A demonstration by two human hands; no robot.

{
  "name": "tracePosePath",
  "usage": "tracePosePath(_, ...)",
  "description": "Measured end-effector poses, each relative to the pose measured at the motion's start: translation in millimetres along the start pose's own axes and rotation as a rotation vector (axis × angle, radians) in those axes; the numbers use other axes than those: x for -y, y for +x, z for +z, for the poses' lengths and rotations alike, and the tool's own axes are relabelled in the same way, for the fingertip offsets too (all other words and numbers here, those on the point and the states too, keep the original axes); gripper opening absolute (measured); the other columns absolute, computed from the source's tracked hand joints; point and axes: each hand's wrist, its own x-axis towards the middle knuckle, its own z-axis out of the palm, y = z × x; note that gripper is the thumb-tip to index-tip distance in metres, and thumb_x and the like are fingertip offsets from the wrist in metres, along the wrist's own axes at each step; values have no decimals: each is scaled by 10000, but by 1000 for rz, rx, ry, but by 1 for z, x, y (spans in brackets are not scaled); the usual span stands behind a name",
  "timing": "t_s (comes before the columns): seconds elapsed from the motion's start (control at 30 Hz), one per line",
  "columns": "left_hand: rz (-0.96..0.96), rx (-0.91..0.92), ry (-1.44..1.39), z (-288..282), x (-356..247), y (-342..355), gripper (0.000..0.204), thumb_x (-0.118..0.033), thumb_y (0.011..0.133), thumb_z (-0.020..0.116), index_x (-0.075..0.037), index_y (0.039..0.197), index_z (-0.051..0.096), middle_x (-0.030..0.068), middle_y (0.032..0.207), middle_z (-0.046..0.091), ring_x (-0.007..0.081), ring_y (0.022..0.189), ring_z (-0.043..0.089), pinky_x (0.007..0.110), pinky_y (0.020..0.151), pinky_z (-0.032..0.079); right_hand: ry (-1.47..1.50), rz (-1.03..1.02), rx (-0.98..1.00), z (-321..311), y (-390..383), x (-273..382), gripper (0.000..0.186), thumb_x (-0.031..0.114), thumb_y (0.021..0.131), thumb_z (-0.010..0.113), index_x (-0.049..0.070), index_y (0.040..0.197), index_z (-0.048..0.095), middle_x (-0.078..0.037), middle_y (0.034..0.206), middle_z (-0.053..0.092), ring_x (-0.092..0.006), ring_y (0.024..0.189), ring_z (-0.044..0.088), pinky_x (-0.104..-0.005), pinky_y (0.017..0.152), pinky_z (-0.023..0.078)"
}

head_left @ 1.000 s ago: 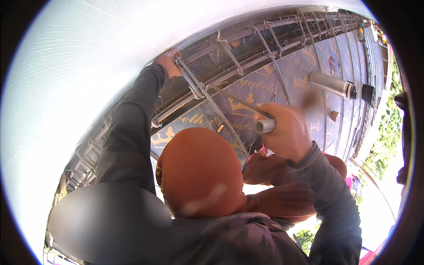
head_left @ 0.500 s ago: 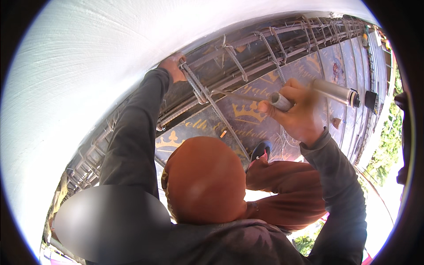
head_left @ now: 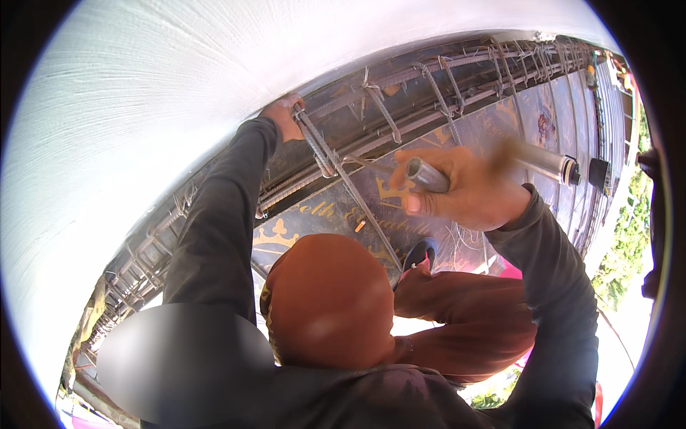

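- Head view, looking down past a rust-orange head covering (head_left: pixel 325 300) onto a rebar cage (head_left: pixel 429 107) that runs from lower left to upper right beside a broad white surface (head_left: pixel 143 107).
- A metal pipe-shaped tool (head_left: pixel 427 175) sits in the right hand (head_left: pixel 457 189), its open round end pointing left toward the cage; the far end of the tool is blurred.
- The right hand is closed in a full fist around the tool, thumb lying along the near side, and is raised above a dark printed sheet (head_left: pixel 336 214) with gold lettering and crown motifs.
- The left hand (head_left: pixel 284 116) is curled tightly around the top of a ribbed steel bar (head_left: pixel 336 171) that slants down to the right across the cage.
- That slanting bar lies between the two hands, with the tool's open end close to it but apart from it.
- Thin tie wires (head_left: pixel 371 82) stick up from the cage's long bars near the left hand.
- Both arms wear dark grey long sleeves (head_left: pixel 214 229).
- A grey cylinder with a black cap (head_left: pixel 550 164) lies beyond the right hand, on the sheet.
- Green foliage (head_left: pixel 629 236) shows at the far right edge.
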Motion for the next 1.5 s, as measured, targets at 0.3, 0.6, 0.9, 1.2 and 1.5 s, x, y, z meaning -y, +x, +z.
tracePosePath(0.3,-16,17,-61,-4,-4,-4,469,-209,606,832,-152,980,553,58,918,551,222,850,525,382,785,448,173,-23,67,4,20,17,333,349,920,691,36,884,584,29,655,475,-68,617,434,-258,570,385)
tracePosePath(0.6,-21,7,-56,-3,-4,-7,496,-254,601,834,-151,999,557,77,957,566,241,869,535,400,809,444,639,61,-315,4,30,9,147,158,907,658,26,885,597,14,642,486,-98,622,455,-263,622,402)
tracePosePath(0.9,-17,12,-150,14,36,7,472,-194,619,827,-138,1004,558,51,932,566,208,861,545,391,773,460,896,110,-595,11,36,-8,170,176,901,672,23,951,617,25,640,498,-116,656,540,-257,584,388)
tracePosePath(1.2,-25,18,-99,-2,2,-6,479,-212,610,829,-145,993,548,58,885,562,210,808,533,380,760,462,906,156,-707,19,21,-13,174,241,926,659,75,917,608,44,648,501,-98,655,537,-253,589,363)
tracePosePath(1.5,-104,134,49,-15,-12,-8,831,-311,586,859,-183,1327,505,145,1286,586,338,1143,584,423,975,479,413,46,-507,43,-10,-6,236,238,945,664,38,875,561,31,696,486,-40,599,424,-235,515,376)
